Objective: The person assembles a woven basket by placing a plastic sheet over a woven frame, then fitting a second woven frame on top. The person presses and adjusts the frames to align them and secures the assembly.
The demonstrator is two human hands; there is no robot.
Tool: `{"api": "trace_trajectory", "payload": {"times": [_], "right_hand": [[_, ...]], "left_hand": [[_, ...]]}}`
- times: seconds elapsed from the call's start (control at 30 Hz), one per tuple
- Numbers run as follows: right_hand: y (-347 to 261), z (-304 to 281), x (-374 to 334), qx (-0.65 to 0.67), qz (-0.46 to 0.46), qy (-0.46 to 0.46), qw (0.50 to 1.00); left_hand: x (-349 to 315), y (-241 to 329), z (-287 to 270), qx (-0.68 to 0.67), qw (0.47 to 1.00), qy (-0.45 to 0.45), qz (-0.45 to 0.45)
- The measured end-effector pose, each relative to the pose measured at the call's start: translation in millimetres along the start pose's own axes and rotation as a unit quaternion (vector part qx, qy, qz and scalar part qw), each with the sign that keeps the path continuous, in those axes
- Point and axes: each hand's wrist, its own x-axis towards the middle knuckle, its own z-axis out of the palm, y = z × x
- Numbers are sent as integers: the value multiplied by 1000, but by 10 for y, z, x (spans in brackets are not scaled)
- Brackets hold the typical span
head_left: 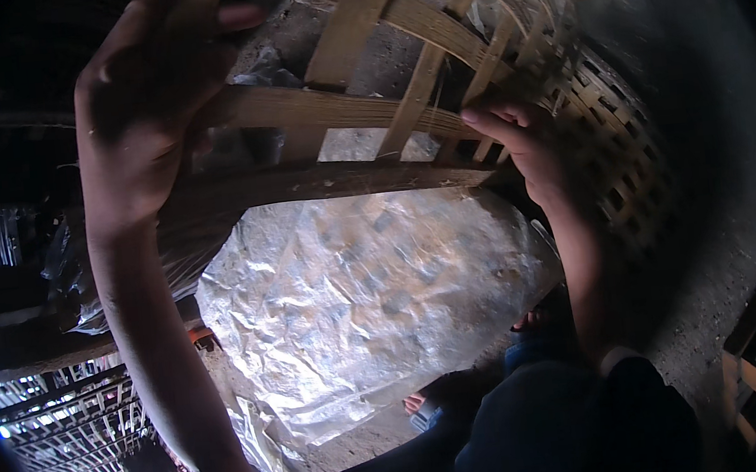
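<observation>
Dim floor [718, 321] is showing beside the bamboo weave [442, 32], beyond the plastic sheet [374, 291]. I am clamping a strip [320, 107] with the right hand [525, 135], but cannot tell whether the left hand [151, 99] is gripping; overbending would be risking splits.

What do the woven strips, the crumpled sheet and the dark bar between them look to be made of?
Woven strips: likely split bamboo, matte and tan, judging by the fine lengthwise grain.
Crumpled sheet: probably thin plastic film, glossy and translucent, with sharp creases and bright highlights.
Dark bar: perhaps wood, dull brown, but the shadow leaves that open.
</observation>
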Motion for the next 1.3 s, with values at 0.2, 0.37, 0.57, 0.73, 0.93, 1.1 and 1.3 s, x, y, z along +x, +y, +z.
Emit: {"api": "trace_trajectory", "payload": {"times": [0.2, 0.37, 0.57, 0.73, 0.93, 1.1, 1.3], "right_hand": [[59, -245, 8, -14, 24, 2, 1000], [354, -312, 11, -82, -132, 114, 981], [406, -534, -293, -266, -156, 153, 939], [310, -59, -500, -296, -200, 38, 933], [301, 63, -418, -257, -180, 39, 949], [248, 212, -416, -206, -219, 50, 952], [267, -78, -362, -186, -106, -39, 976]], "left_hand": [[154, -56, 116, -140, 990, 6, 3], [154, -53, 122, -198, 978, -45, 41], [-53, -136, -106, 19, 999, -47, -16], [-43, -8, -190, 73, 995, -61, -38], [-39, 132, 20, -7, 999, -28, -39], [-65, 220, 108, -46, 998, -5, -48], [-71, 306, 195, -83, 995, 14, -51]]}}
